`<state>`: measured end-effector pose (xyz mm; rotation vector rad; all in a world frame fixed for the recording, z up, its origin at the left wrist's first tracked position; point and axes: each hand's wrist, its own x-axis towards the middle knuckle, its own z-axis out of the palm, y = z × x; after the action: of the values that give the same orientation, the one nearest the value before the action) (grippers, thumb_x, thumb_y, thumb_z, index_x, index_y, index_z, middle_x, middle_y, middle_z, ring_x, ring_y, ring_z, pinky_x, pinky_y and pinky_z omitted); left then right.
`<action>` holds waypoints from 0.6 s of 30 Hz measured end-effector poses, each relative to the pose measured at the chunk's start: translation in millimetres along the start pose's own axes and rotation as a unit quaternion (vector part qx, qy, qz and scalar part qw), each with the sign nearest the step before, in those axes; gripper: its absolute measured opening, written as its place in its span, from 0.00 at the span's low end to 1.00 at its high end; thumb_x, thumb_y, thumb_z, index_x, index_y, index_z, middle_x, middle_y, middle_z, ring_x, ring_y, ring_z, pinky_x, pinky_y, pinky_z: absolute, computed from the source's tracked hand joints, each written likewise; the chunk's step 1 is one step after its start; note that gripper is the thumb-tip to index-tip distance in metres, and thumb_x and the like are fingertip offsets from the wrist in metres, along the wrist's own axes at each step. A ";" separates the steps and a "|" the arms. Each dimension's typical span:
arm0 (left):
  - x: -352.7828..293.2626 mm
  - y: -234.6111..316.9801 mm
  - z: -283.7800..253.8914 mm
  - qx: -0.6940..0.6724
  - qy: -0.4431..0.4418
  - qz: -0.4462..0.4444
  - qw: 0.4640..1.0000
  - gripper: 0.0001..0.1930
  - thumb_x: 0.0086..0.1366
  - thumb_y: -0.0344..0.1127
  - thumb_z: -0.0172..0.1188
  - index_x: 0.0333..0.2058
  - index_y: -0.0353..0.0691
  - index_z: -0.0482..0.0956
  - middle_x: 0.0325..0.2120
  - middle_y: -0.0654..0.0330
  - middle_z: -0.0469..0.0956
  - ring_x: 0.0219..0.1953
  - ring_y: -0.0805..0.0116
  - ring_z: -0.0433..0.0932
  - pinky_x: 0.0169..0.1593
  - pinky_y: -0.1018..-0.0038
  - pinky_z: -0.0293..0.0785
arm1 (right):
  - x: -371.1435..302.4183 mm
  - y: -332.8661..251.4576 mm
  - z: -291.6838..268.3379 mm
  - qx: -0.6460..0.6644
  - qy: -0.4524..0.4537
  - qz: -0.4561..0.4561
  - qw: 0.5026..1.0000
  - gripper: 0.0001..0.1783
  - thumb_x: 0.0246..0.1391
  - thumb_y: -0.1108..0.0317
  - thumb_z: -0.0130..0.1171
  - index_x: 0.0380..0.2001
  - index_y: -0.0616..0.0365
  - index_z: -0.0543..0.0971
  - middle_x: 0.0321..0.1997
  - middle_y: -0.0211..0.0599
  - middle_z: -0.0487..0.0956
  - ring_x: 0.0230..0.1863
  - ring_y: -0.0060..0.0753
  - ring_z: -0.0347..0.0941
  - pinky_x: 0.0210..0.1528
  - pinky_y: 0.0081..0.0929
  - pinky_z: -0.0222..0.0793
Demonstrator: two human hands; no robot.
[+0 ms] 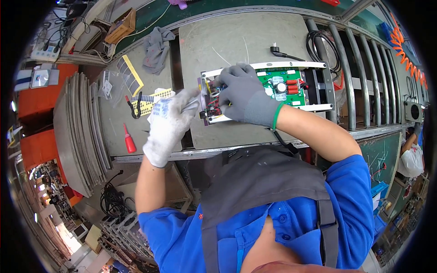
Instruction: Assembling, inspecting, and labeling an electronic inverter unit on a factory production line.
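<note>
Head view: nearest, a red bottle (130,144) lies at left on the grey table (202,43), neither hand on it. Left hand (168,119), white glove, sits at the left end of a white-railed metal frame (312,108) — fingers bent, close together, tips blurred, can't tell if they pinch anything. Right hand (246,94), grey glove, reaches over the same end, fingers bent and partly spread by the wires (212,98); can't tell if one is pinched. Frame lies flat on the table, top open. My read: part-built. Done: green circuit board (293,97) with red parts sits between the rails. To go, probably: wires at the left end look loose, no cover on. Yellow sticker sheets (144,103) lie off to the left, past the bottle. Beyond the frame, a black plug (274,48) — its cord runs out of sight by the rail, so can't say where it ends. Right hand hides most of the wiring and the board's left edge; wire ends too small to trace. Far right, another person (411,152) is mostly cut off.
</note>
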<state>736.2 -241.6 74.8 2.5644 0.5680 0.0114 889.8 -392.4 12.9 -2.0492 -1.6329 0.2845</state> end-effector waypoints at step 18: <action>103.9 29.2 18.9 0.165 -0.451 0.062 0.875 0.07 0.52 0.32 0.60 0.27 0.35 0.83 0.21 0.53 0.82 0.29 0.61 0.84 0.34 0.66 0.79 | -27.8 -4.2 22.0 -0.014 0.135 0.081 0.987 0.08 0.42 0.63 0.63 0.24 0.54 0.84 0.64 0.39 0.72 0.69 0.51 0.60 0.74 0.58 0.42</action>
<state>844.6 -232.3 62.2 2.5214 0.0301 -1.2583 869.0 -412.8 -7.7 -2.1384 -1.3182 0.0361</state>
